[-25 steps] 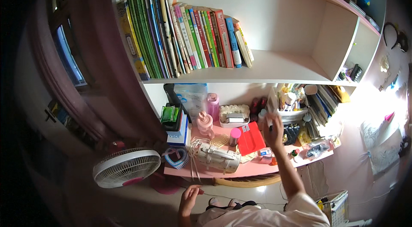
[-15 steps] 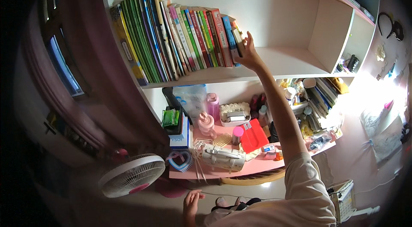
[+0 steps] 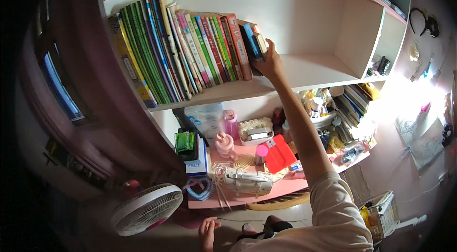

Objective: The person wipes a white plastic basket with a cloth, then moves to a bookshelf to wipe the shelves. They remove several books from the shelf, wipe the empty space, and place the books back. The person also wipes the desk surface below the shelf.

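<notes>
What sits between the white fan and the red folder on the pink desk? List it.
In the head view, between the white fan and the red folder: a blue brush, a white handheld appliance and a coiled cord.

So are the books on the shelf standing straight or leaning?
Leaning. The row of books tilts, tops slanting left, and the right hand presses against the end book on the shelf.

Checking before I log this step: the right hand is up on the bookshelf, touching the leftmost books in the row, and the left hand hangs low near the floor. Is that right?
Not quite. In the head view the right hand touches the rightmost books in the row, not the leftmost. The rest holds: it is up on the bookshelf, and the left hand hangs low near the floor.
</notes>
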Demonstrator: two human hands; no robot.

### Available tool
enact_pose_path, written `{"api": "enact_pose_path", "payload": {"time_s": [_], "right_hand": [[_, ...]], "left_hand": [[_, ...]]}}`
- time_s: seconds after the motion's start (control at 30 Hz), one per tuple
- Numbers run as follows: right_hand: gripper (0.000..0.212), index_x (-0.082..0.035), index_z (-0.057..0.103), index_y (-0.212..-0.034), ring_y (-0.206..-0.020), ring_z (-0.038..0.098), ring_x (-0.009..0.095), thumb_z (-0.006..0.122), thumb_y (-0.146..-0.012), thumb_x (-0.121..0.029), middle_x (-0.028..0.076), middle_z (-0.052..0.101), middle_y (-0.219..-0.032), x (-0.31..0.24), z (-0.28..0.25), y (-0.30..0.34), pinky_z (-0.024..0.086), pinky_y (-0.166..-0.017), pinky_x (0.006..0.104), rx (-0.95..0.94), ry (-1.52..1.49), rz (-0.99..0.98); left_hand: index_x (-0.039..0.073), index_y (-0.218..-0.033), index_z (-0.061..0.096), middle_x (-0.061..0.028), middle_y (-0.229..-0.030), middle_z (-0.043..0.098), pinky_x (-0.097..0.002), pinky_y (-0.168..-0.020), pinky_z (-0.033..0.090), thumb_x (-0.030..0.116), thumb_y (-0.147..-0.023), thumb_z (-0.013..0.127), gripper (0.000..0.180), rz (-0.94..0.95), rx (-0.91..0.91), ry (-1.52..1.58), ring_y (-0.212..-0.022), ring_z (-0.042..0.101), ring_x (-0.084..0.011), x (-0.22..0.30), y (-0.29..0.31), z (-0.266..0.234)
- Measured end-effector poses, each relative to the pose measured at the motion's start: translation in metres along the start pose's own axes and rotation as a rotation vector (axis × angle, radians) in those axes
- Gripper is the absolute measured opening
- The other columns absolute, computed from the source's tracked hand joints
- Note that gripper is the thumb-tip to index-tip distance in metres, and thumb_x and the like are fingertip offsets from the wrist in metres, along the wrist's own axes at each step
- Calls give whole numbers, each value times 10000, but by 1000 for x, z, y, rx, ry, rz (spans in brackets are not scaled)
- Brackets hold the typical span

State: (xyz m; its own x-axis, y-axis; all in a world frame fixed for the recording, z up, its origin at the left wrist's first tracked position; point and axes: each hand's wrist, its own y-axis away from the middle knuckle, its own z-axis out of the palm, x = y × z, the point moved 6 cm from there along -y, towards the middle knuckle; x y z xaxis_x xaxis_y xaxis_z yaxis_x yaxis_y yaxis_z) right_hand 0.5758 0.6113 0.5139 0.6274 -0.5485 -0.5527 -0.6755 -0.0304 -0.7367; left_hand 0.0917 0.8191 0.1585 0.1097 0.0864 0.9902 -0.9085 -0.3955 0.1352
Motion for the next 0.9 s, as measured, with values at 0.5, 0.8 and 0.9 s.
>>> {"api": "enact_pose_path", "payload": {"time_s": [0.5,0.8,0.9], "right_hand": [[468,22,584,-983,-657,637,326,770,-618,-205,185,628,-700,67,-75,-19,496,-615,412,194,-16,109],[410,19,555,-803,-584,568,263,798,-598,-240,147,591,-652,173,-214,-22,475,-583,382,383,151,203],[442,20,562,-758,-586,582,249,807,-577,-300,134,597,-643,224,-265,-21,477,-568,382,511,266,290]], "left_hand": [[-15,-1032,583,-103,-822,638,-287,-753,492,153,-952,493,207,-4,-21,34,-774,610,-163,-5,-17,54],[-17,-1048,568,-102,-843,632,-290,-761,482,152,-949,503,206,-45,-107,51,-794,604,-166,19,-50,113],[-12,-1054,577,-92,-844,626,-277,-753,484,156,-950,506,210,-75,-152,18,-789,603,-154,29,-63,131]]}}
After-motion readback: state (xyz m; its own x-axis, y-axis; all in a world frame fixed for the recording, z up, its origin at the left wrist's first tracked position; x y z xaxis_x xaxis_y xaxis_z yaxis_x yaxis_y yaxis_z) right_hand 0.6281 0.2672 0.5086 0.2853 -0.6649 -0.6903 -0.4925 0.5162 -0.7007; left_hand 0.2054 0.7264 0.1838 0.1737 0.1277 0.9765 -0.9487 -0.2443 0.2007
